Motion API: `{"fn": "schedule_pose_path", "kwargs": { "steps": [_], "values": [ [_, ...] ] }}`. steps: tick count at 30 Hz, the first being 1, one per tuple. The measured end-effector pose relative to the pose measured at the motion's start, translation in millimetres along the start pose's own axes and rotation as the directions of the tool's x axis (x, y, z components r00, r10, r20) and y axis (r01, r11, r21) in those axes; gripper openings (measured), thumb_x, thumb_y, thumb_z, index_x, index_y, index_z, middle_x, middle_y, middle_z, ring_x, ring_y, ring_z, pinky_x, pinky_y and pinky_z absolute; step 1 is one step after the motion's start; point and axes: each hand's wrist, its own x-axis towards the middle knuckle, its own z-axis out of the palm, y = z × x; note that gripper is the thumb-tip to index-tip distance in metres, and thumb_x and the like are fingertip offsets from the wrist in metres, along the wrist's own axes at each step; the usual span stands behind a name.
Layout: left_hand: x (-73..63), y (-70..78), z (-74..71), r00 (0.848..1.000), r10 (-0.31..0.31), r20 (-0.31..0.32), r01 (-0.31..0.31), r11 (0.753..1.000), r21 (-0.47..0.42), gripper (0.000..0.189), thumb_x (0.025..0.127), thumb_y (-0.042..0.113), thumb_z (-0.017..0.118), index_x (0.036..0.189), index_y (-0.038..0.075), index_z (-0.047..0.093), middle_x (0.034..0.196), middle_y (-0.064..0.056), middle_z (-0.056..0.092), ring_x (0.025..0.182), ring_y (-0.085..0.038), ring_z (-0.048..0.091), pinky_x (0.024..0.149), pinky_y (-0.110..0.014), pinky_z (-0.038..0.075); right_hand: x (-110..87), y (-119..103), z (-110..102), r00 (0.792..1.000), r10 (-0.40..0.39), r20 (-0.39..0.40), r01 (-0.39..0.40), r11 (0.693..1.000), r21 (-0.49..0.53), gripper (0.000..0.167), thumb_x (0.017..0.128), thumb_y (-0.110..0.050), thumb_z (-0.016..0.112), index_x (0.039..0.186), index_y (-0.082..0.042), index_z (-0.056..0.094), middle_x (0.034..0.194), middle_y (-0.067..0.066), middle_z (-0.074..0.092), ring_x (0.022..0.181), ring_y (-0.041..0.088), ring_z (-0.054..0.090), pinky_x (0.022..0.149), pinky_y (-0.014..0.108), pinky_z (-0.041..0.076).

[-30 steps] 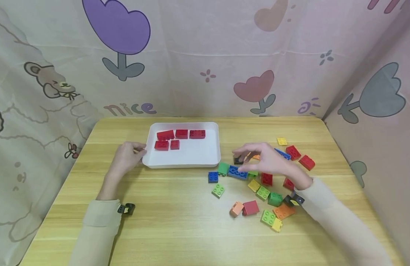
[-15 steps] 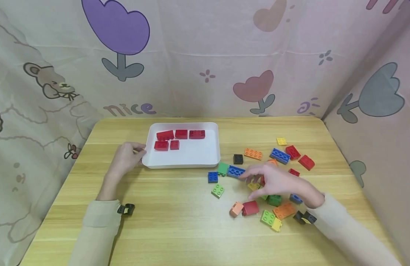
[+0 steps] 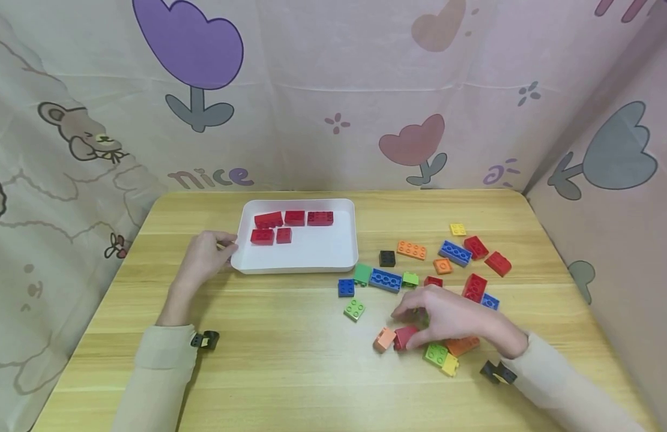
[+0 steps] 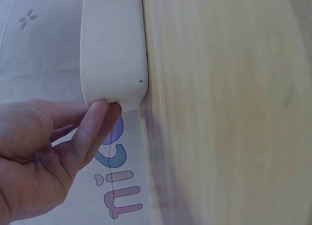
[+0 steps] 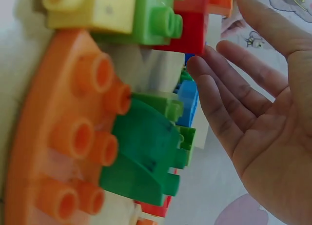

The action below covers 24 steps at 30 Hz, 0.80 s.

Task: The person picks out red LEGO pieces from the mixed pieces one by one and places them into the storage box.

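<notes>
My left hand (image 3: 203, 257) pinches the left end of a white tray (image 3: 295, 259); in the left wrist view its fingertips (image 4: 99, 108) are at the tray's end wall. Inside the tray lie several red bricks (image 3: 262, 237). Over the pile on the right, my right hand (image 3: 449, 313) spreads thumb and fingers about a red toy brick (image 3: 403, 337), thumb overlapping its near side. In the right wrist view the fingers (image 5: 214, 95) are loosely bent, near the red brick's edge. A peach brick (image 3: 385, 339) lies just left of it.
Around the right hand lie loose bricks: a blue one (image 3: 386, 280), a black one (image 3: 387, 258), a light green one (image 3: 436, 354), an orange plate (image 3: 463, 345) and a red one (image 3: 475, 288). A dark green brick (image 5: 141, 149) shows in the right wrist view. Printed curtain (image 3: 311, 90) stands behind the table.
My right hand has moved from the back of the pile toward the front, down to the red brick near the peach one. My left hand has stayed at the tray.
</notes>
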Motion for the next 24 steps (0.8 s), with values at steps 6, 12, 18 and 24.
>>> {"fn": "schedule_pose_path", "kwargs": {
  "steps": [6, 12, 18, 24],
  "values": [
    [-0.6, 1.4, 0.1, 1.0, -0.007, 0.011, 0.007, 1.0, -0.002, 0.034, 0.104, 0.009, 0.062, 0.131, -0.01, 0.067, 0.116, -0.03, 0.074, 0.085, -0.028, 0.074, 0.063, -0.022, 0.059, -2.0, 4.0, 5.6, 1.0, -0.019, 0.019, 0.019, 1.0, 0.0, 0.04, 0.085, -0.034, 0.089, 0.121, -0.023, 0.077, 0.114, -0.011, 0.077, 0.096, 0.001, 0.068, 0.086, 0.026, 0.061],
    [-0.6, 1.3, -0.3, 1.0, -0.001, 0.004, 0.001, 1.0, -0.002, 0.033, 0.103, 0.008, 0.062, 0.129, -0.011, 0.068, 0.115, -0.031, 0.074, 0.084, -0.029, 0.075, 0.063, -0.022, 0.059, -0.6, 5.8, 9.0, 0.999, -0.033, 0.008, 0.034, 0.999, -0.028, 0.031, 0.086, -0.031, 0.088, 0.116, -0.03, 0.079, 0.105, -0.018, 0.076, 0.086, 0.002, 0.064, 0.078, 0.023, 0.058],
    [-0.6, 0.8, -0.1, 1.0, -0.002, 0.004, 0.002, 1.0, 0.002, 0.033, 0.103, 0.008, 0.062, 0.13, -0.011, 0.068, 0.115, -0.03, 0.074, 0.085, -0.029, 0.074, 0.063, -0.022, 0.059, -1.0, 9.3, 11.8, 0.998, -0.055, -0.007, 0.055, 0.998, -0.04, 0.028, 0.087, -0.034, 0.087, 0.113, -0.031, 0.08, 0.102, -0.02, 0.075, 0.083, 0.002, 0.063, 0.074, 0.019, 0.055],
    [-0.5, 2.1, 0.2, 1.0, -0.004, 0.005, 0.004, 1.0, -0.003, 0.034, 0.104, 0.009, 0.061, 0.131, -0.011, 0.067, 0.116, -0.031, 0.074, 0.087, -0.03, 0.075, 0.067, -0.028, 0.063, -2.4, 12.0, 14.9, 0.996, -0.085, -0.039, 0.083, 0.995, -0.059, 0.026, 0.088, -0.034, 0.086, 0.112, -0.029, 0.08, 0.102, -0.018, 0.076, 0.082, 0.0, 0.061, 0.072, 0.019, 0.055]
  ]
}}
